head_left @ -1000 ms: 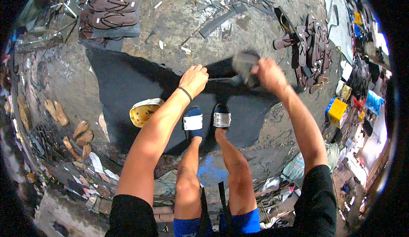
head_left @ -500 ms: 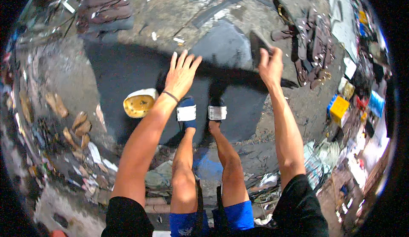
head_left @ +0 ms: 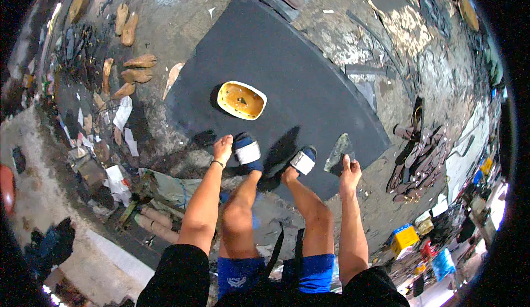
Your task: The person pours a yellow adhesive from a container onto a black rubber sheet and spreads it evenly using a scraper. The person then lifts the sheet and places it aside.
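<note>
Fingers (head_left: pixel 346 163) of the right hand (head_left: pixel 350 173) close around the handle end of a flat grey blade-like tool (head_left: pixel 338 152), its tip resting at the near edge of a large black rubber sheet (head_left: pixel 287 69) on the ground. The right arm reaches straight down beside the right knee. The left hand (head_left: pixel 223 148), arm equally extended, hangs with fingers loosely curled and holding nothing, just beside a blue-and-white sandal (head_left: pixel 247 151). A second sandal (head_left: pixel 303 161) stands on the sheet near the tool. Farther out, a white-rimmed tray of yellow paste (head_left: pixel 242 100) sits on the sheet. Scattered white paper scraps (head_left: pixel 122 112) lie left; a yellow box (head_left: pixel 405 238) stands at right.
</note>
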`<state>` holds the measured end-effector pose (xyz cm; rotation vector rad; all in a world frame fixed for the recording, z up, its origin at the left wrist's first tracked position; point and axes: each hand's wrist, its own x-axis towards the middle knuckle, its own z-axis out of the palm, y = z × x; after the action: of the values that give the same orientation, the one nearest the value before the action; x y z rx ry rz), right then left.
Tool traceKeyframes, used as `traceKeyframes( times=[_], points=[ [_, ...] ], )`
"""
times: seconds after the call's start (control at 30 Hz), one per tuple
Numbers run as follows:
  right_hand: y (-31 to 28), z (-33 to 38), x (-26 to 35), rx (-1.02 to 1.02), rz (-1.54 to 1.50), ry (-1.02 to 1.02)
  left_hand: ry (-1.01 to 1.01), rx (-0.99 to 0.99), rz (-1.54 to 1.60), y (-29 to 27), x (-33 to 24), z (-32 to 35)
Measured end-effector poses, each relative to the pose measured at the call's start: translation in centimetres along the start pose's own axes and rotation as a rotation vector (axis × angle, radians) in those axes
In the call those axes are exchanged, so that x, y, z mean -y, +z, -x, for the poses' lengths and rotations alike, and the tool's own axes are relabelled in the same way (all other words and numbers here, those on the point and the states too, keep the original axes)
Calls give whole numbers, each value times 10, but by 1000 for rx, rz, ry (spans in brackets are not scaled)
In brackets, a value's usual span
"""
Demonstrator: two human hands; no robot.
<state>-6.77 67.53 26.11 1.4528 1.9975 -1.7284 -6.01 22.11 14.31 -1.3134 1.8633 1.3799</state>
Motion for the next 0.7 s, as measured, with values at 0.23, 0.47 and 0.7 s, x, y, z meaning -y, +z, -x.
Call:
traceKeyframes(
  times=[0.23, 0.47, 0.7],
  points=[
    [98, -51, 76, 236, 481, -231, -253, 115, 439, 44, -18, -61],
    [229, -200, 58, 326, 513, -606, 14, 307, 798, 77, -27, -119],
    [311, -274, 9, 308, 164, -589, 46, 625, 976, 49, -40, -144]
  ],
)
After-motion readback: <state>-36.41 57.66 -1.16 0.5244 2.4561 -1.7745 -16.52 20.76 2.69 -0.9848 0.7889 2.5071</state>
